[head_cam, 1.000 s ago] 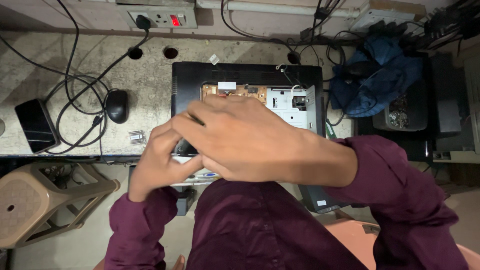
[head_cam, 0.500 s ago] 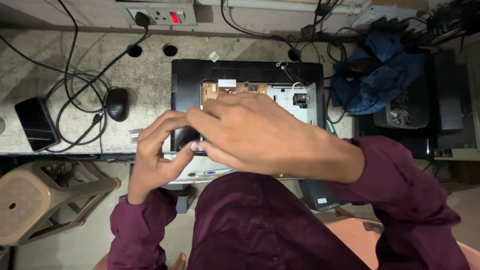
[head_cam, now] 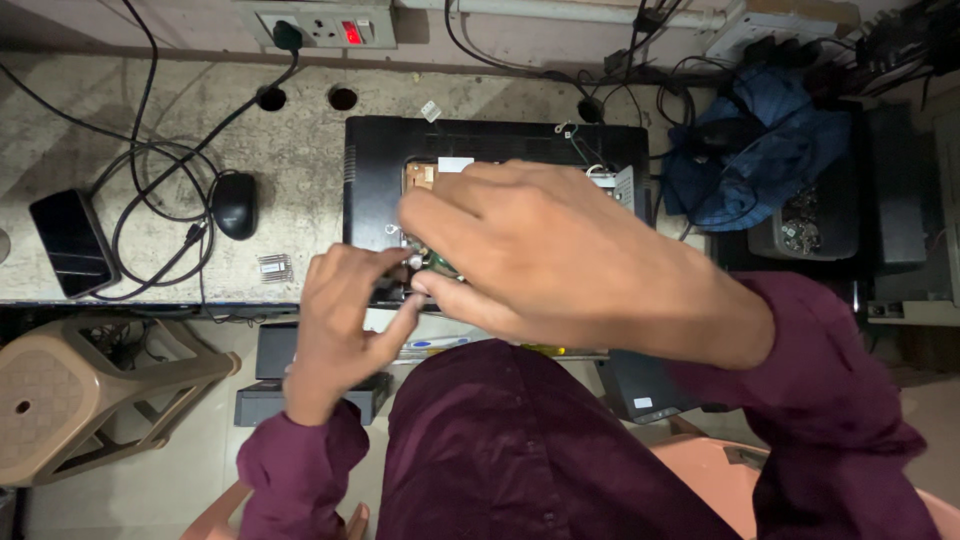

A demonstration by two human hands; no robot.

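A black opened device (head_cam: pixel 375 170) lies flat on the concrete desk, with a circuit board (head_cam: pixel 422 176) showing inside it. Over its near edge, my right hand (head_cam: pixel 560 260) pinches a small green board piece (head_cam: pixel 437 264) between thumb and forefinger. My left hand (head_cam: pixel 345 320) comes in from the left, and its fingertips meet the same piece at its left end. My right hand hides most of the device's inside.
On the desk to the left are a black mouse (head_cam: pixel 235 205), a dark phone (head_cam: pixel 72 243), looping cables and a small pile of metal bits (head_cam: pixel 273 267). A wall socket (head_cam: pixel 320 25) is at the back. A blue cloth (head_cam: pixel 745 165) lies at right and a plastic stool (head_cam: pixel 90 400) stands at lower left.
Both hands have shifted slightly up and right over the device. The small green piece now shows between the fingertips of both hands.
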